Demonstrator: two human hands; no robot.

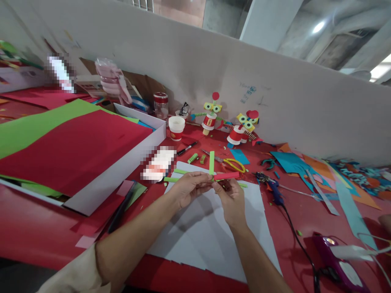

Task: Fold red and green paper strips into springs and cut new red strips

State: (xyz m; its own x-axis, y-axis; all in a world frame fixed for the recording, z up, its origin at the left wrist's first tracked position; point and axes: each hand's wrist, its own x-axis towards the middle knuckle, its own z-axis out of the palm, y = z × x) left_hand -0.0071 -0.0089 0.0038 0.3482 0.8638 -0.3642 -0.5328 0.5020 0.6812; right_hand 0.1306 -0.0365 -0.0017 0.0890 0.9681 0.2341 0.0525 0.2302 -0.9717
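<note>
- Strips of paper meet at a right angle between my two hands: a green strip (211,162) points away from me, and a red strip (227,176) runs off to the right. They are held above a white sheet (198,232) on the red counter (171,276).
- My left hand (190,186) has its fingers clamped on the near end of the green strip, right by the corner.
- My right hand (231,199) has its fingers clamped around the inner end of the red strip, thumb on the near side; whether the two strips are stuck together I can't tell, as my fingertips cover the join.
- More narrow green strips (181,171) lie just beyond my hands, at the sheet's far edge.
- Past them I have two folded green coils (193,158), yellow-handled scissors (234,165) and a piece of blue paper (240,156).
- To the right of the sheet lies a blue glue gun (275,191), its black cable curving towards me.
- Against the wall (195,61) stand two paper-cup figures (209,121) with yellow eyes.
</note>
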